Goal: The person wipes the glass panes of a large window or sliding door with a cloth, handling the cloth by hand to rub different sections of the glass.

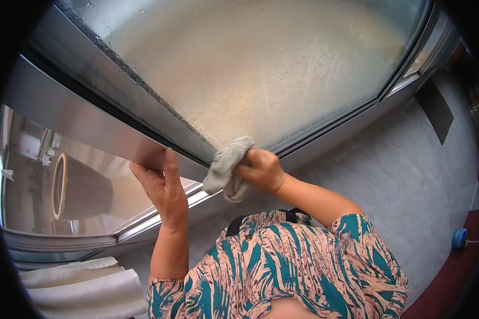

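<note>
My right hand (pixel 262 169) is closed round a crumpled grey cloth (pixel 226 167). The cloth lies at the lower corner of a large window pane (pixel 282 69), which is wet with drops and streaks. My left hand (pixel 167 192) grips the lower edge of the metal window frame (pixel 98 125), left of the cloth. Its thumb presses on the frame, and some of its fingers are hidden.
A second pane (pixel 127 196) at the left shows a dark round-rimmed tub (pixel 85 187) beyond it. White curtain fabric (pixel 88 290) hangs at the lower left. On the right are a grey floor (pixel 378 175), a dark mat (pixel 435 109) and a small blue object (pixel 460 238).
</note>
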Demonstrator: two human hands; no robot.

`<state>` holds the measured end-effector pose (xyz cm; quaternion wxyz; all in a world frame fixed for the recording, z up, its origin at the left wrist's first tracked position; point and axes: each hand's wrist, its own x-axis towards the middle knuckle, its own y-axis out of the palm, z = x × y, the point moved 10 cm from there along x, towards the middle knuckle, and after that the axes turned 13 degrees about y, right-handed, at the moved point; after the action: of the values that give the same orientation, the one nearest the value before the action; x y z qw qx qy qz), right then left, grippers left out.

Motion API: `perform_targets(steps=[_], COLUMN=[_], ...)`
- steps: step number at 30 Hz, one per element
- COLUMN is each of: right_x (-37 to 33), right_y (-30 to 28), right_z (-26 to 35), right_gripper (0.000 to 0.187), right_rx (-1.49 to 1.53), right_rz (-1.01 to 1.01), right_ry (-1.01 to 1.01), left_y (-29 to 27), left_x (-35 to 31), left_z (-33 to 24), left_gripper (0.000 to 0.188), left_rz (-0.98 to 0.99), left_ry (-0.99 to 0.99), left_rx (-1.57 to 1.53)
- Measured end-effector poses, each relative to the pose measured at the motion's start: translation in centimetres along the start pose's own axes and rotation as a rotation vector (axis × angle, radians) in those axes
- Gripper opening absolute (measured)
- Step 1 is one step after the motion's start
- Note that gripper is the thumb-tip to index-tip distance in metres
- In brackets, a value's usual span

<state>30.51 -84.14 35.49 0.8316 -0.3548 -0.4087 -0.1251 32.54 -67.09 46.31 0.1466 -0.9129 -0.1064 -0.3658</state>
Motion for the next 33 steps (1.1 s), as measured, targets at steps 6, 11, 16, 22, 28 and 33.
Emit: perform_targets(steps=[6, 11, 16, 22, 28, 33], right_x=[-6.5, -10.6, -11.3, -16.3, -17.2, -17.0], right_y=[-6.6, -13.7, -9.8, 8.5, 14.3, 7.4], right_z=[-17.4, -30.9, -30.2, -12.5, -4.0, -14.2], right_gripper=[0.044, 0.052, 0.031, 0.018, 0.016, 0.02], right_rx=[-0.477, -0.373, -0.365, 0.757, 1.558, 1.484], right_rz=[-0.164, -0.542, -0.379, 0.364, 0.646, 0.057], right_ry=[0.441, 0.92, 1.103, 1.587, 1.829, 1.808], left_y=[0.9, -0.3, -4.1, -8.7, -10.1, -11.3], left_x=[-2.4, -4.2, -5.1, -6.2, -5.9, -5.6], left_z=[1.2, 2.2, 3.7, 4.5, 3.0, 2.5], left_gripper=[0.034, 0.037, 0.038, 0.037, 0.037, 0.034], left_rz=[-0.018, -0.096, -0.14, -0.213, -0.233, -0.299], left_ry=[-0.003, 0.028, 0.064, -0.015, -0.097, -0.051], left_rx=[0.031, 0.027, 0.188, 0.33, 0.419, 0.373])
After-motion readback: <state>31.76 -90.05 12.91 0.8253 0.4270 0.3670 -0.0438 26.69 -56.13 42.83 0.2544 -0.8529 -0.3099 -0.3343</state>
